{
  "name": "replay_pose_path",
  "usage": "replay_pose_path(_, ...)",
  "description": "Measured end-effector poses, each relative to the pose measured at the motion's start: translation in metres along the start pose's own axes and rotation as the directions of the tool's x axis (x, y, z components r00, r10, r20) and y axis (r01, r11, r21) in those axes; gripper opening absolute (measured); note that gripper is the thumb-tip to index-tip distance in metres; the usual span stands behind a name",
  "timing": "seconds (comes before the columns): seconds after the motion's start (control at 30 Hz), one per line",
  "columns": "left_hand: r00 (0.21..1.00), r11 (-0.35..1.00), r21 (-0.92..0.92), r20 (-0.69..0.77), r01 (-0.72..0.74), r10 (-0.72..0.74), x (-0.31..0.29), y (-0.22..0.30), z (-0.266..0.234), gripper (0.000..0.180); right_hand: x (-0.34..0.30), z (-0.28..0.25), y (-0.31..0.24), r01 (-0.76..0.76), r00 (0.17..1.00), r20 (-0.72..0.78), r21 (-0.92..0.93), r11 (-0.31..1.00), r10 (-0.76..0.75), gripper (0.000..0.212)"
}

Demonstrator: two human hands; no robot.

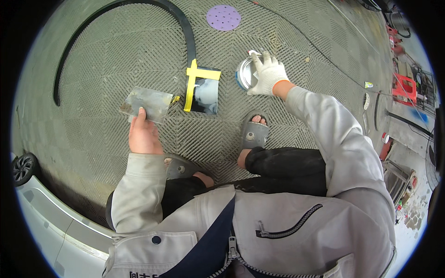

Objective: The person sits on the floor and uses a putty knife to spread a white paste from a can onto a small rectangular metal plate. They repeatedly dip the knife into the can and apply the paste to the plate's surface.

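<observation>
My bare left hand (144,135) grips a smudged, see-through plastic plate (150,103) by its near edge, thumb on top. My right hand (270,75), in a white knit glove with an orange cuff, spreads its fingers over a round metal tin (244,74) and seems to grip its right side. Beyond the fingertips a small white and red item (252,53) pokes out, partly hidden. Between my hands a dark glossy panel (206,95) lies on the floor, with yellow tape (204,72) along its far and left edges.
From the panel a long black curved strip (187,39) arcs away to the far left. A purple perforated sanding disc (223,17) lies far ahead. A thin cable (320,48) crosses the ribbed floor. A car (55,222) stands at lower left, a red stool (404,88) at right.
</observation>
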State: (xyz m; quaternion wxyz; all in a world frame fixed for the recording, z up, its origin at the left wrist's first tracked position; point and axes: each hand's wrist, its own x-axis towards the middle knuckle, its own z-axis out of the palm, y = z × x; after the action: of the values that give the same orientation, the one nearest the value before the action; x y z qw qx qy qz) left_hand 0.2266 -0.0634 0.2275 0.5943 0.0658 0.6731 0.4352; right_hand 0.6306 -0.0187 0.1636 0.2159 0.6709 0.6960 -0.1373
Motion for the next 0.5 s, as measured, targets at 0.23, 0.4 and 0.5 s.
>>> replay_pose_path(0.23,0.993,0.996,-0.074,0.098,-0.053,0.06,-0.003,-0.003,-0.004,0.046,-0.002,-0.012,-0.011,0.154,0.973,-0.173,0.01,0.988,-0.15,0.115)
replay_pose_path(0.4,0.999,0.995,-0.094,-0.006,0.036,-0.036,-0.008,0.005,-0.005,0.049,0.027,-0.014,-0.052,0.658,0.723,-0.373,0.115,0.744,-0.581,0.092)
replay_pose_path(0.5,0.996,0.992,-0.114,0.067,-0.055,0.063,-0.01,0.008,-0.003,0.047,0.043,0.008,-0.08,0.77,0.555,-0.474,-0.018,0.638,-0.684,0.085)
